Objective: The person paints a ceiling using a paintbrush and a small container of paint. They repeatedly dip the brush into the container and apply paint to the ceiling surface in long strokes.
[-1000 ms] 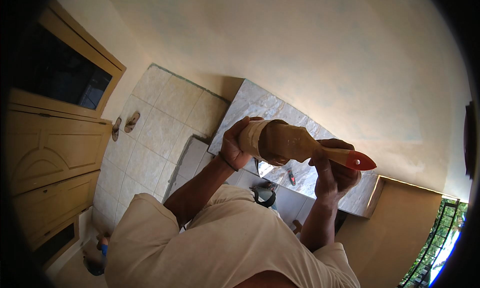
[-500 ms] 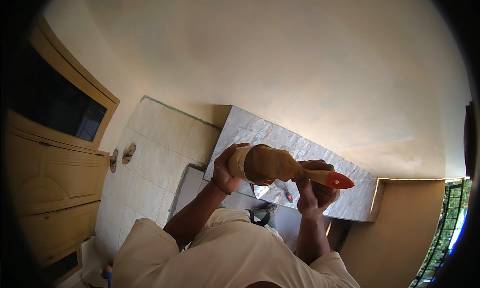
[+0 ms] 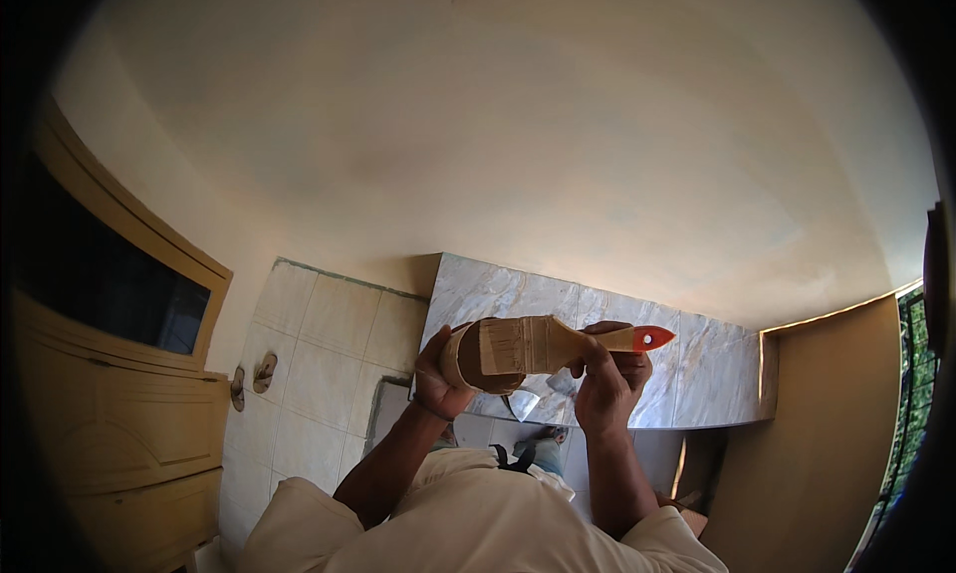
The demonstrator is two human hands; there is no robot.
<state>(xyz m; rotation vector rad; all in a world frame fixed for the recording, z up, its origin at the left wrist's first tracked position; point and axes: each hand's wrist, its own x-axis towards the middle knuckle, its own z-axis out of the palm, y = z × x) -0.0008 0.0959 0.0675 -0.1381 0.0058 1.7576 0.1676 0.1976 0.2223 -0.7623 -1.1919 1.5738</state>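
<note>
One marbled worktop [image 3: 712, 374] stretches toward three o'clock. The left hand [image 3: 435, 379] clasps the pot [image 3: 453, 364] near centre; the right hand [image 3: 612, 379] grips the brush [image 3: 543, 344], its handle [image 3: 652, 339] swung from four o'clock to three, coated bristles [image 3: 501, 346] across the pot's mouth, apparently loaded.

Paintbrush [image 3: 553, 345]: handle wood-like, smooth, its red end glossy; bristles [image 3: 503, 347] coated in tan paint, surface streaky and ridged along their length. Paint container [image 3: 453, 359]: rim smeared and uneven; wall material cannot be told. Bench slab [image 3: 717, 374]: stone-like, veined as marble, smooth, with a soft sheen. Wall [image 3: 498, 135]: matt, slightly blotchy paint. Floor tiles [image 3: 329, 319]: smooth, ceramic-looking, low sheen. Panelled door [image 3: 110, 404]: wood-like, moulded, satin; its pane [image 3: 100, 264] dark, glossy, glass-like. Shirt [image 3: 468, 513]: matt cloth, softly creased. Window grille [image 3: 911, 374]: dark, metal-like bars.
</note>
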